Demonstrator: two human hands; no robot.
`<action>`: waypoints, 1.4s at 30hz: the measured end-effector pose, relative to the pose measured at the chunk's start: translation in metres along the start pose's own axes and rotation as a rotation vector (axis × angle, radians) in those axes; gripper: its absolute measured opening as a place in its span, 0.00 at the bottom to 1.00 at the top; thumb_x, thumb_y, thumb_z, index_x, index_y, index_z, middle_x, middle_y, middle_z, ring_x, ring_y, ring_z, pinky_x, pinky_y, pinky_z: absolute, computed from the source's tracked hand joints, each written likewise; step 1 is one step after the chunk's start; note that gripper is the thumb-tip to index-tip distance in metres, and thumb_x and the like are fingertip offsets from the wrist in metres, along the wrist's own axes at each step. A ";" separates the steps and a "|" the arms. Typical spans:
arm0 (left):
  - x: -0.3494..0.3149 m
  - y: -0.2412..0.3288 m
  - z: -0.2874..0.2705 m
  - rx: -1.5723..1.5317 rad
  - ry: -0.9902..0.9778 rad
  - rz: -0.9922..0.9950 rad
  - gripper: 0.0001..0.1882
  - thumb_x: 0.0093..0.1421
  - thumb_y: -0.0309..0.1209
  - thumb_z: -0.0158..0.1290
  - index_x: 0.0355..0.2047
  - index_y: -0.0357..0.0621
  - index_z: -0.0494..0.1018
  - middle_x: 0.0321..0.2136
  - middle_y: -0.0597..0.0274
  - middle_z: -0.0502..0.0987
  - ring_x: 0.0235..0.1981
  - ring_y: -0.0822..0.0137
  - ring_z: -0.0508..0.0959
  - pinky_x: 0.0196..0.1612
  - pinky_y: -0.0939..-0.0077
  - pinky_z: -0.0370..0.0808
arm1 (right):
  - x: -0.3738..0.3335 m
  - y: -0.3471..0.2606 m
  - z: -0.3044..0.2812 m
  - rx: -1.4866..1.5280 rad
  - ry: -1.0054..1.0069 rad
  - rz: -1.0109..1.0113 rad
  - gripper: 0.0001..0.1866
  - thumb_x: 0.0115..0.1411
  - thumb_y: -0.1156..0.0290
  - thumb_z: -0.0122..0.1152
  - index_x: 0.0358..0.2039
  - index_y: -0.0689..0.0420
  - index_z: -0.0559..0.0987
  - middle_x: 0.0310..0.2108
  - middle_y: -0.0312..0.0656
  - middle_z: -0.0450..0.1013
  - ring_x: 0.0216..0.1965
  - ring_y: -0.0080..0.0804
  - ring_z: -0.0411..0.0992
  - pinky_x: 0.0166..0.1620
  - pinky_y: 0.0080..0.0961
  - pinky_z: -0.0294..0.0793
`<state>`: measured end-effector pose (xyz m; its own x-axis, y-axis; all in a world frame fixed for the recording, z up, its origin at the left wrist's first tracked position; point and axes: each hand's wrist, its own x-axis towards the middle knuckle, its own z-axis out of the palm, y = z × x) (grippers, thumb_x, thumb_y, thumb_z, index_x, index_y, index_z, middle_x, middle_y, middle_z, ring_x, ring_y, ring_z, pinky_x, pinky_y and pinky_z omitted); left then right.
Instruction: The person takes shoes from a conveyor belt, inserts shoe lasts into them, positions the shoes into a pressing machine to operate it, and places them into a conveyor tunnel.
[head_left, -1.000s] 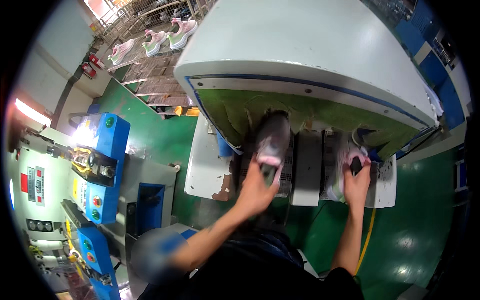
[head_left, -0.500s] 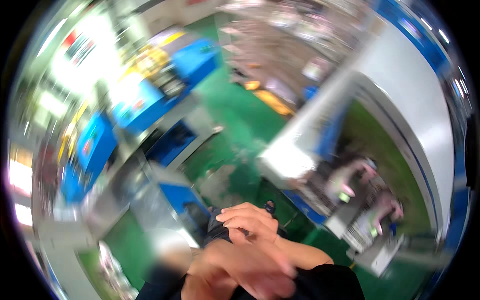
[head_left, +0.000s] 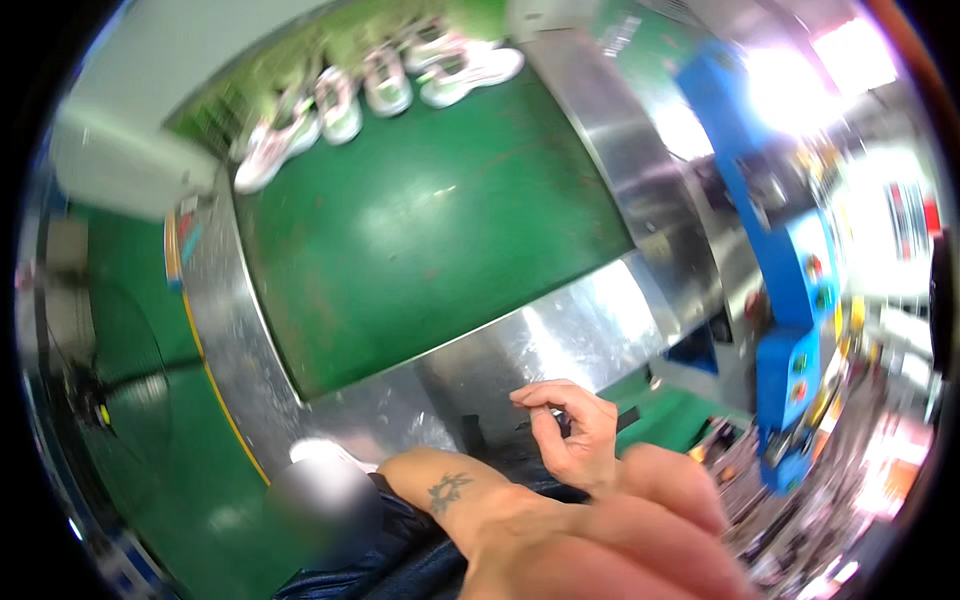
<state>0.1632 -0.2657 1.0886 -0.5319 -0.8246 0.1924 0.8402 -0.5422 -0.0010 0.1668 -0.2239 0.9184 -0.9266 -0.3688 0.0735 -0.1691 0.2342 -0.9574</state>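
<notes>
My right hand [head_left: 578,432] is above the near metal edge of a green conveyor belt [head_left: 420,250]. Its fingers curl round toward the thumb in a loop; whatever they hold, if anything, I cannot make out. Closer and lower, my left hand [head_left: 640,535] crosses in front of the right wrist, large and smeared, so its fingers do not read clearly. The tattooed left forearm [head_left: 470,495] comes in from the left. Across the far end of the belt stand several white and pink sneakers [head_left: 385,85]. A white shape [head_left: 325,452] by my left elbow is partly hidden by a blurred patch.
A shiny metal frame [head_left: 520,345] borders the belt. To the right stands a blue machine [head_left: 795,265] with red and green buttons. A round black wire-guarded fan [head_left: 95,390] is on the green floor at the left. Blurred racks [head_left: 800,520] fill the lower right.
My view has swung left: the belt with sneakers now lies ahead, and the blue machines have passed from left to right. The right hand's fingers have gone from extended to curled.
</notes>
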 end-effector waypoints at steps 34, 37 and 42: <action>0.181 0.162 -0.531 2.551 0.049 0.022 0.24 0.55 0.34 0.54 0.51 0.37 0.66 0.58 0.49 0.63 0.61 0.52 0.61 0.63 0.54 0.52 | 0.154 0.160 0.049 -0.308 -0.782 0.754 0.34 0.55 0.47 0.59 0.53 0.62 0.72 0.55 0.50 0.67 0.59 0.37 0.61 0.61 0.32 0.56; 0.174 0.102 -0.424 1.929 0.094 -0.449 0.29 0.58 0.35 0.55 0.56 0.38 0.60 0.60 0.48 0.61 0.63 0.55 0.59 0.63 0.58 0.55 | 0.071 0.155 -0.105 -0.090 -0.265 0.917 0.22 0.59 0.59 0.57 0.51 0.57 0.74 0.48 0.46 0.72 0.47 0.36 0.71 0.50 0.31 0.69; 0.074 -0.015 -0.300 0.866 -0.120 -0.785 0.41 0.59 0.33 0.53 0.65 0.37 0.40 0.66 0.50 0.44 0.67 0.57 0.47 0.66 0.61 0.49 | 0.084 0.072 -0.162 0.139 -0.183 0.391 0.16 0.58 0.60 0.56 0.39 0.59 0.79 0.33 0.36 0.78 0.32 0.25 0.75 0.37 0.27 0.75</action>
<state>0.0798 -0.3673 0.8088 -0.9613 -0.2676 -0.0655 0.1020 -0.5663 0.8178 0.0222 -0.0929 0.9008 -0.8351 -0.4328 -0.3396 0.2397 0.2693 -0.9327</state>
